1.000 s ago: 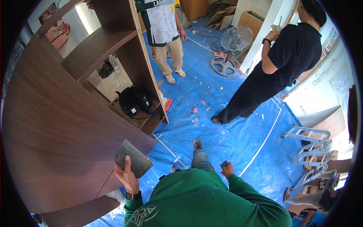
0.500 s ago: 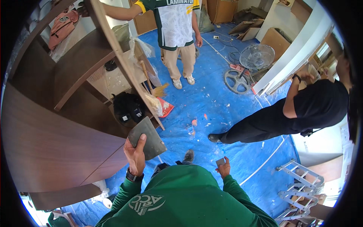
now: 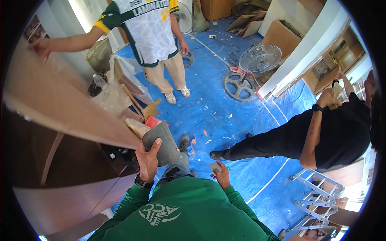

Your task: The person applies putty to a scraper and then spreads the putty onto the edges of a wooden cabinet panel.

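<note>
My left hand [image 3: 147, 164] is closed on a grey flat rectangular plate [image 3: 165, 146], thumb across its upper face. Its surface is dull and smeared, and its far end points away from me. Just left of it stands a brown wooden cabinet [image 3: 84, 114], its long panel edge running toward my left hand without clear contact. Lower on the right, my right hand [image 3: 222, 176] pinches a small light-grey flat piece [image 3: 214, 167] between thumb and fingers. What kind of piece it is cannot be told. Both hands are held apart in front of my body.
Blue sheeting [image 3: 205, 120] with scattered scraps covers the floor. A person in a white-and-green jersey [image 3: 150, 36] touches the cabinet. Another person in black [image 3: 337, 132] stands at right. Around them are a pedestal fan [image 3: 259, 60], a folded metal ladder [image 3: 317, 201] and a broom [image 3: 150, 109].
My view and body have shifted toward the cabinet, whose panel now looms larger at left. My right hand has come slightly inward. The person in black has raised their hands. Both held pieces stay gripped.
</note>
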Demonstrator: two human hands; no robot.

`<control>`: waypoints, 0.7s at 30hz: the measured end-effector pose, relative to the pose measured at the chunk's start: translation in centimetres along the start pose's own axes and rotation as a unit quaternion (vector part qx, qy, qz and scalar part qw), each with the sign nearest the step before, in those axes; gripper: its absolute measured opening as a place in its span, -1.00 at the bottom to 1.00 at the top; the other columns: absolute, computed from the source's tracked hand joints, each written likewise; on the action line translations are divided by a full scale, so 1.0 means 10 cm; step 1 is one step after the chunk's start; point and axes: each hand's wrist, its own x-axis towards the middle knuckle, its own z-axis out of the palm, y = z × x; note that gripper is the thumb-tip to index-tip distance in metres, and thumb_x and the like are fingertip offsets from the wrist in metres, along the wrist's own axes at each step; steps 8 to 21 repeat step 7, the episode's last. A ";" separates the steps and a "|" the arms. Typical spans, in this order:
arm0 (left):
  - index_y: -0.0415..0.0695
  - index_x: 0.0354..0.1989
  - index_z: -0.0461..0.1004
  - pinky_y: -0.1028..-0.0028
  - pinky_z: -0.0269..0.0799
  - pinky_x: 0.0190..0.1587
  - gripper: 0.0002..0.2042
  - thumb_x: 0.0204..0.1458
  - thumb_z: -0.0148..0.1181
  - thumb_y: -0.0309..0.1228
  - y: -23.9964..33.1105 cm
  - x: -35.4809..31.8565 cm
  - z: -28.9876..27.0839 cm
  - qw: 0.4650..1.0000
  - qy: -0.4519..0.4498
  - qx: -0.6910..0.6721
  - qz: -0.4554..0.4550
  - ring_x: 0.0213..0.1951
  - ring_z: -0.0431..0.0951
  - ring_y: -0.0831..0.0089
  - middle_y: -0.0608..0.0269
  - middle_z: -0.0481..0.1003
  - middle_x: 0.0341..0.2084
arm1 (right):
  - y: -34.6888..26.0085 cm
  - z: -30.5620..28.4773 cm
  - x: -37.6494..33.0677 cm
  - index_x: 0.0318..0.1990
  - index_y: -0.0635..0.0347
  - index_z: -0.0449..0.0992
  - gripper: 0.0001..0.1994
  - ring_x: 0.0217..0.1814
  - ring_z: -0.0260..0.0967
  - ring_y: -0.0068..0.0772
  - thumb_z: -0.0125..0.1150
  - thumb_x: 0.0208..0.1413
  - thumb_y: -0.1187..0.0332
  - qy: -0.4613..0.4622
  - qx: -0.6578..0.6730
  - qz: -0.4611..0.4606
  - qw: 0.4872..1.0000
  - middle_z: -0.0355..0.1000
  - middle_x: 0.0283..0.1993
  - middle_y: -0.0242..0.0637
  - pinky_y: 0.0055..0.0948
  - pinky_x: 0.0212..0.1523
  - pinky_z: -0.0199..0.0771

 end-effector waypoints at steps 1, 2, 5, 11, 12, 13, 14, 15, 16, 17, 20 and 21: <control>-0.26 0.07 0.55 0.49 0.43 0.06 -0.70 0.21 0.35 -0.44 -0.04 0.20 0.11 1.000 -0.010 -0.005 -0.008 -0.07 0.52 0.58 0.34 0.60 -0.10 | -0.10 0.04 0.15 0.36 0.27 0.37 -0.47 -0.45 0.60 -0.32 0.18 0.19 0.54 -0.004 0.011 0.006 1.000 0.59 -0.07 -0.04 -0.42 -0.52 0.56; -0.26 0.08 0.54 0.49 0.42 0.07 -0.69 0.21 0.35 -0.44 -0.07 0.41 0.21 1.000 -0.021 -0.010 -0.015 -0.07 0.51 0.58 0.34 0.60 -0.09 | -0.18 0.07 0.33 0.36 0.29 0.36 -0.47 -0.42 0.60 -0.34 0.19 0.21 0.50 -0.007 0.011 0.001 1.000 0.60 -0.07 -0.06 -0.44 -0.49 0.56; -0.25 0.12 0.51 0.50 0.42 0.06 -0.67 0.21 0.35 -0.44 -0.34 1.16 0.47 0.999 -0.031 -0.017 0.003 -0.06 0.50 0.59 0.34 0.58 -0.06 | -0.56 0.16 0.95 0.35 0.29 0.36 -0.48 -0.42 0.61 -0.35 0.19 0.23 0.48 -0.004 0.006 -0.006 1.000 0.60 -0.06 -0.08 -0.44 -0.48 0.56; -0.27 0.29 0.42 0.50 0.38 0.17 -0.53 0.22 0.34 -0.46 -0.48 1.71 0.68 0.998 -0.059 0.014 0.029 0.02 0.50 0.55 0.31 0.57 0.01 | -0.80 0.20 1.35 0.36 0.28 0.36 -0.48 -0.41 0.61 -0.36 0.20 0.24 0.46 0.002 0.002 -0.023 1.000 0.60 -0.05 -0.08 -0.45 -0.46 0.56; -0.27 0.29 0.42 0.50 0.38 0.17 -0.53 0.22 0.34 -0.46 -0.48 1.71 0.68 0.998 -0.059 0.014 0.029 0.02 0.50 0.55 0.31 0.57 0.01 | -0.80 0.20 1.35 0.36 0.28 0.36 -0.48 -0.41 0.61 -0.36 0.20 0.24 0.46 0.002 0.002 -0.023 1.000 0.60 -0.05 -0.08 -0.45 -0.46 0.56; -0.27 0.29 0.42 0.50 0.38 0.17 -0.53 0.22 0.34 -0.46 -0.48 1.71 0.68 0.998 -0.059 0.014 0.029 0.02 0.50 0.55 0.31 0.57 0.01 | -0.80 0.20 1.35 0.36 0.28 0.36 -0.48 -0.41 0.61 -0.36 0.20 0.24 0.46 0.002 0.002 -0.023 1.000 0.60 -0.05 -0.08 -0.45 -0.46 0.56; -0.27 0.29 0.42 0.50 0.38 0.17 -0.53 0.22 0.34 -0.46 -0.48 1.71 0.68 0.998 -0.059 0.014 0.029 0.02 0.50 0.55 0.31 0.57 0.01 | -0.80 0.20 1.35 0.36 0.28 0.36 -0.48 -0.41 0.61 -0.36 0.20 0.24 0.46 0.002 0.002 -0.023 1.000 0.60 -0.05 -0.08 -0.45 -0.46 0.56; -0.27 0.29 0.42 0.50 0.38 0.17 -0.53 0.22 0.34 -0.46 -0.48 1.71 0.68 0.998 -0.059 0.014 0.029 0.02 0.50 0.55 0.31 0.57 0.01 | -0.80 0.20 1.35 0.36 0.28 0.36 -0.48 -0.41 0.61 -0.36 0.20 0.24 0.46 0.002 0.002 -0.023 1.000 0.60 -0.05 -0.08 -0.45 -0.46 0.56; -0.27 0.29 0.42 0.50 0.38 0.17 -0.53 0.22 0.34 -0.46 -0.48 1.71 0.68 0.998 -0.059 0.014 0.029 0.02 0.50 0.55 0.31 0.57 0.01 | -0.80 0.20 1.35 0.36 0.28 0.36 -0.48 -0.41 0.61 -0.36 0.20 0.24 0.46 0.002 0.002 -0.023 1.000 0.60 -0.05 -0.08 -0.45 -0.46 0.56; -0.27 0.29 0.42 0.50 0.38 0.17 -0.53 0.22 0.34 -0.46 -0.48 1.71 0.68 0.998 -0.059 0.014 0.029 0.02 0.50 0.55 0.31 0.57 0.01 | -0.80 0.20 1.35 0.36 0.28 0.36 -0.48 -0.41 0.61 -0.36 0.20 0.24 0.46 0.002 0.002 -0.023 1.000 0.60 -0.05 -0.08 -0.45 -0.46 0.56; -0.27 0.29 0.42 0.50 0.38 0.17 -0.53 0.22 0.34 -0.46 -0.48 1.71 0.68 0.998 -0.059 0.014 0.029 0.02 0.50 0.55 0.31 0.57 0.01 | -0.80 0.20 1.35 0.36 0.28 0.36 -0.48 -0.41 0.61 -0.36 0.20 0.24 0.46 0.002 0.002 -0.023 1.000 0.60 -0.05 -0.08 -0.45 -0.46 0.56; -0.27 0.29 0.42 0.50 0.38 0.17 -0.53 0.22 0.34 -0.46 -0.48 1.71 0.68 0.998 -0.059 0.014 0.029 0.02 0.50 0.55 0.31 0.57 0.01 | -0.80 0.20 1.35 0.36 0.28 0.36 -0.48 -0.41 0.61 -0.36 0.20 0.24 0.46 0.002 0.002 -0.023 1.000 0.60 -0.05 -0.08 -0.45 -0.46 0.56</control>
